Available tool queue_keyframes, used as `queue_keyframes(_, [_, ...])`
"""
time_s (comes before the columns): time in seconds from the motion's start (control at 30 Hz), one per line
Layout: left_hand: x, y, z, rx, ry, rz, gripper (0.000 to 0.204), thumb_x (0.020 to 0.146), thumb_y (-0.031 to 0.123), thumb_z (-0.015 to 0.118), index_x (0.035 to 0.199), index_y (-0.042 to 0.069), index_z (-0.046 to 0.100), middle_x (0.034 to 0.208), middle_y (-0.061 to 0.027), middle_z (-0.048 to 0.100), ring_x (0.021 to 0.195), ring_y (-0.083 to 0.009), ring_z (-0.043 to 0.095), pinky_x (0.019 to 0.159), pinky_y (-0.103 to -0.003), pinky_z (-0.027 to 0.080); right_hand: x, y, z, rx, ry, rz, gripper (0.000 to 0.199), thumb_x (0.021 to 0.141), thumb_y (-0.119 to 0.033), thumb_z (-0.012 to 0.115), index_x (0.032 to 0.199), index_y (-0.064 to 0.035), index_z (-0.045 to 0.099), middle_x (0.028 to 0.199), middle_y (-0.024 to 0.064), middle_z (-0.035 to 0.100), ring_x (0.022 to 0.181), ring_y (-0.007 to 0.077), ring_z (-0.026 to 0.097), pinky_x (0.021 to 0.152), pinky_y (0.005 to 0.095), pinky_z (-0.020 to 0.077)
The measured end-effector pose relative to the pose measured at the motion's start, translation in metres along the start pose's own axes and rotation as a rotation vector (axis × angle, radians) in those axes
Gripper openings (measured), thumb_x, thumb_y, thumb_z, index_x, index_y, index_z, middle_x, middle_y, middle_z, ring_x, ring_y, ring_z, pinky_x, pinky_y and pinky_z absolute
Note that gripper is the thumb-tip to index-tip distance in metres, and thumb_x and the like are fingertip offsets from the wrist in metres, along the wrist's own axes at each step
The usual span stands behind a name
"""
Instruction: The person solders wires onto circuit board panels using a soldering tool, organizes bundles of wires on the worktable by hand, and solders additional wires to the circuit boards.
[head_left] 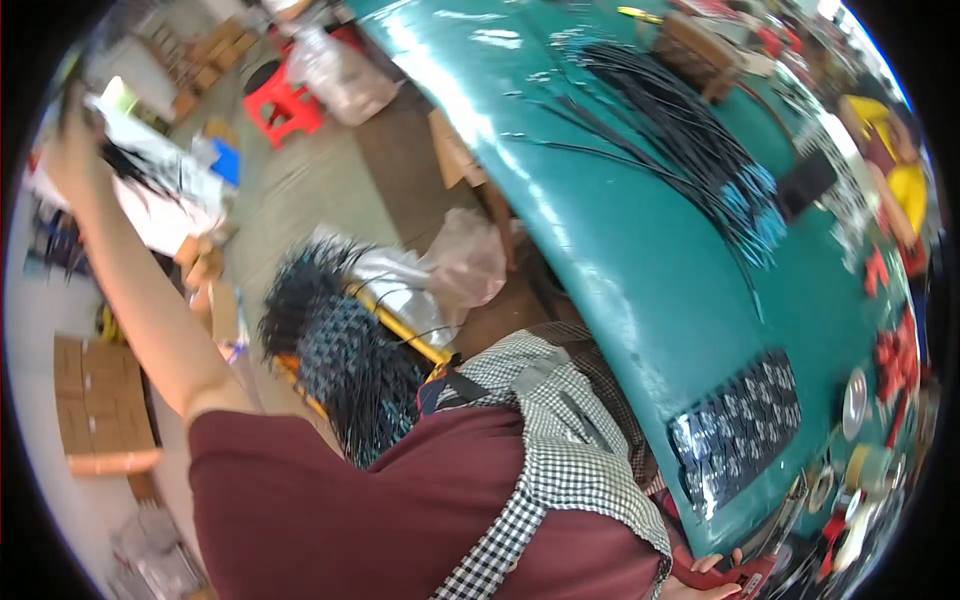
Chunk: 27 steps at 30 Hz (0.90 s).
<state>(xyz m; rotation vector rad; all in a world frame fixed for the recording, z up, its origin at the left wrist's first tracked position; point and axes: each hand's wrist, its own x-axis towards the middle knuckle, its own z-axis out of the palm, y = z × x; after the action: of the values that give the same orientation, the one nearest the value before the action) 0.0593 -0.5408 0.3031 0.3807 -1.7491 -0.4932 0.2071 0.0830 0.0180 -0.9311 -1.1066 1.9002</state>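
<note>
My left arm stretches far out to the upper left. Motion and the picture's rim smear my left hand [75, 155], so its fingers do not show clearly. Just beside it are thin black strands [145, 168], over a white surface; whether the hand holds them I cannot tell. Low at the right, at the near edge of the green table [600, 270], my right hand [705, 580] is closed on a red object [752, 574], partly cut off by the lower edge.
Black cables with blue ends [680, 130] lie on the table, with a plastic-wrapped black pack [738, 430] nearer me. Cables fill a yellow-edged holder [355, 350] beside me. A red stool [282, 105] and cardboard boxes [105, 400] stand left. Another person [890, 165] sits across.
</note>
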Motion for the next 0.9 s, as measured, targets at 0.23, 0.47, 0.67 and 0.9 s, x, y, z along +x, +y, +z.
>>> queue_keyframes(0.23, [-0.35, -0.185, -0.021, 1.033, -0.644, -0.038, 0.048, 0.084, 0.005, 0.045, 0.131, 0.002, 0.041, 0.103, -0.022, 0.058, 0.092, -0.0369, 0.058, 0.08, -0.043, 0.047, 0.036, -0.009, 0.004, -0.005, -0.136, -0.044, 0.048, 0.092, -0.048, 0.044, 0.109, -0.0047, 0.052, 0.061, 0.0001, 0.041, 0.051, 0.0058, 0.036, 0.049, 0.0159, 0.0288])
queue_keyframes(0.47, [-0.505, -0.259, 0.018, 0.634, -2.361, -0.722, 0.04, 0.069, 0.035, 0.076, 0.102, 0.013, 0.067, 0.084, 0.0012, 0.069, 0.067, -0.0141, 0.059, 0.068, -0.032, 0.049, 0.045, -0.028, -0.035, -0.047, 0.177, -0.285, 0.052, 0.093, -0.047, 0.043, 0.118, -0.0006, 0.042, 0.097, 0.0077, 0.055, 0.051, 0.0098, 0.044, 0.044, 0.0187, 0.0351])
queue_keyframes(0.67, [-0.306, 0.035, 0.238, 0.281, -1.024, 0.517, 0.016, 0.085, 0.013, 0.054, 0.093, 0.001, 0.062, 0.087, -0.0159, 0.064, 0.081, -0.0362, 0.061, 0.07, -0.043, 0.049, 0.043, -0.017, -0.081, 0.049, 0.047, -0.301, 0.058, 0.093, -0.044, 0.046, 0.131, -0.0026, 0.033, 0.101, 0.0126, 0.054, 0.047, 0.01, 0.044, 0.038, 0.0184, 0.0335])
queue_keyframes(0.9, [-0.439, 0.309, 0.328, -0.78, -1.135, 1.315, 0.032, 0.073, 0.005, 0.06, 0.104, 0.005, 0.06, 0.1, -0.0101, 0.059, 0.097, -0.0273, 0.054, 0.084, -0.039, 0.043, 0.004, -0.018, -0.051, 0.094, 0.366, -0.29, 0.056, 0.094, -0.039, 0.046, 0.132, -0.0011, 0.031, 0.1, 0.0132, 0.054, 0.045, 0.0113, 0.045, 0.036, 0.0189, 0.0341])
